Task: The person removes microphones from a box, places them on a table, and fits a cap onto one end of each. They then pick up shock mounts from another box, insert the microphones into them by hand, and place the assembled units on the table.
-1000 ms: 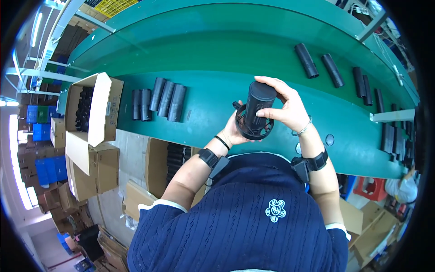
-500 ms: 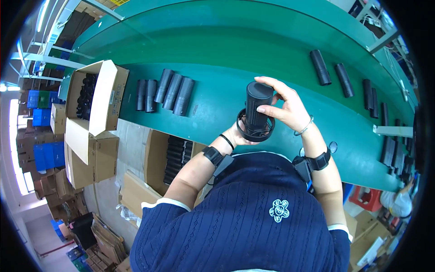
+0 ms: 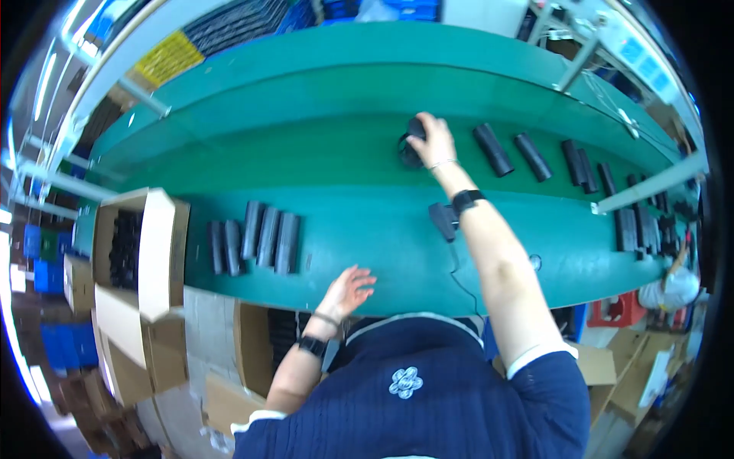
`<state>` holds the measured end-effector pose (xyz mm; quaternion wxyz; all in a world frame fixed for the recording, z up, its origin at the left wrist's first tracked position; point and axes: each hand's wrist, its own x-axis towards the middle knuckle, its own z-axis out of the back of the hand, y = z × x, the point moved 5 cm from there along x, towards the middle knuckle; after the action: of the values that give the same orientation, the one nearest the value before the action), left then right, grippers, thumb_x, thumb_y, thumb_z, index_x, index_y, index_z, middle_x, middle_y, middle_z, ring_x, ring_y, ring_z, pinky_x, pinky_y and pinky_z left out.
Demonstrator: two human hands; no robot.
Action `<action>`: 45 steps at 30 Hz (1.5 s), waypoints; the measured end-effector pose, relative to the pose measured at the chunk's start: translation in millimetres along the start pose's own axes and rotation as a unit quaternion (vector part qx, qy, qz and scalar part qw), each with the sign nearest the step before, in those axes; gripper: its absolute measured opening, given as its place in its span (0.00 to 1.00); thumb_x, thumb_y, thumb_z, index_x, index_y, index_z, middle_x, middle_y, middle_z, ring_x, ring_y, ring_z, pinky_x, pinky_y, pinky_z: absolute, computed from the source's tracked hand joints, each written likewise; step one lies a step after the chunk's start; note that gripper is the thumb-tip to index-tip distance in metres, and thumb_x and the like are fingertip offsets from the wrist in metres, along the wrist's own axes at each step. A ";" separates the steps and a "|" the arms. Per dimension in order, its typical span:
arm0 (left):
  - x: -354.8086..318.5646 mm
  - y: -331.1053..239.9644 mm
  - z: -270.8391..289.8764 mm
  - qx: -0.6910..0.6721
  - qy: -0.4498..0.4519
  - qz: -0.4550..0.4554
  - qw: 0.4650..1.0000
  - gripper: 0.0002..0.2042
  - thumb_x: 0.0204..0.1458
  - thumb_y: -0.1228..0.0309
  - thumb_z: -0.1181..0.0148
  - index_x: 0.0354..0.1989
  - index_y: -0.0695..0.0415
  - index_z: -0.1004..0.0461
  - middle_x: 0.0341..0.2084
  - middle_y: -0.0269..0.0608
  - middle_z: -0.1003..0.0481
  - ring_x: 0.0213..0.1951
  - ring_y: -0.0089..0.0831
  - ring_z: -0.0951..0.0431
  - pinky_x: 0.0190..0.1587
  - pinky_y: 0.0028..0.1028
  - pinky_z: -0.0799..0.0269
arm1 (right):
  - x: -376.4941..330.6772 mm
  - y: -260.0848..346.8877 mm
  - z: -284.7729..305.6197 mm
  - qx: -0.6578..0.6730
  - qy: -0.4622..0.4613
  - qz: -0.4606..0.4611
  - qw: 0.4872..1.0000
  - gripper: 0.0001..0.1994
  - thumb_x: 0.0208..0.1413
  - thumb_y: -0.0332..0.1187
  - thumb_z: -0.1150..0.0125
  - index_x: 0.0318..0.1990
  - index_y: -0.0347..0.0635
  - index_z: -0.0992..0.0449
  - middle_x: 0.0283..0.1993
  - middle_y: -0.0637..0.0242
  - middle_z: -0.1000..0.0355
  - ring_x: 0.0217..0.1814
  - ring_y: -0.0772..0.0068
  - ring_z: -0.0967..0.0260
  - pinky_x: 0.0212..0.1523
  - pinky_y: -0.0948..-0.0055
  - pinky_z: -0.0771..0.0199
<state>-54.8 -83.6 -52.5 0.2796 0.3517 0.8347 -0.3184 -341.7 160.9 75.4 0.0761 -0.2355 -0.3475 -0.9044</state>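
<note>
At the far side of the green bench, on its darker green strip, my right hand [image 3: 435, 142] grips a black cylinder with a ring-shaped end [image 3: 409, 150]. My fingers cover part of it, and I cannot tell whether it touches the surface. My left hand [image 3: 349, 293] is by the bench's near edge, fingers spread, holding nothing. Left of it several black ribbed tubes [image 3: 269, 236] lie side by side. Beneath my right forearm, a small black device [image 3: 443, 221] with a cord lies on the bench.
Right of my right hand, more black tubes [image 3: 533, 157] lie spaced along the dark strip. An open cardboard box [image 3: 164, 252] of black parts stands at the left. Another carton [image 3: 252, 336] is below the near edge. A metal post [image 3: 642, 191] crosses the right side.
My right hand has carried the black cylinder from in front of my body to the far strip. My left hand has let go of it and moved left. The view has shifted.
</note>
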 end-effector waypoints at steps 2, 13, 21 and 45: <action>-5.2 4.1 10.8 -0.019 -0.026 -0.001 0.999 0.20 0.59 0.57 0.53 0.50 0.61 0.33 0.46 0.51 0.28 0.38 0.35 0.28 0.41 0.28 0.29 | 6.3 -15.6 -13.2 -0.050 0.008 -0.016 0.999 0.23 0.36 0.30 0.35 0.45 0.41 0.28 0.43 0.53 0.29 0.45 0.47 0.33 0.47 0.56 0.30; 4.6 0.1 -61.3 0.159 0.059 0.167 0.971 0.16 0.60 0.59 0.55 0.44 0.61 0.32 0.38 0.50 0.26 0.26 0.39 0.24 0.29 0.25 0.25 | -153.6 -8.1 135.2 0.194 0.017 -0.163 0.967 0.16 0.47 0.35 0.37 0.44 0.42 0.25 0.45 0.57 0.29 0.53 0.56 0.35 0.56 0.60 0.35; 30.3 135.6 -203.7 0.333 0.181 0.319 0.869 0.15 0.60 0.61 0.56 0.44 0.61 0.32 0.37 0.49 0.24 0.28 0.38 0.22 0.27 0.25 0.23 | -536.8 -15.5 356.2 0.169 -0.110 -0.539 0.818 0.13 0.55 0.32 0.41 0.46 0.38 0.27 0.40 0.65 0.26 0.43 0.77 0.30 0.44 0.74 0.29; 98.6 836.1 -314.9 0.860 0.481 -0.059 0.157 0.17 0.46 0.65 0.44 0.42 0.62 0.28 0.43 0.57 0.29 0.44 0.53 0.27 0.49 0.40 0.31 | -1000.2 -312.9 434.6 -0.090 -0.184 -0.815 0.542 0.19 0.51 0.34 0.40 0.52 0.46 0.33 0.52 0.49 0.38 0.49 0.44 0.32 0.48 0.55 0.28</action>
<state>449.7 645.9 -198.6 -0.6790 0.4000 0.0125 -0.6155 603.8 657.3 -307.6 -0.7809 -0.0183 -0.3128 -0.5404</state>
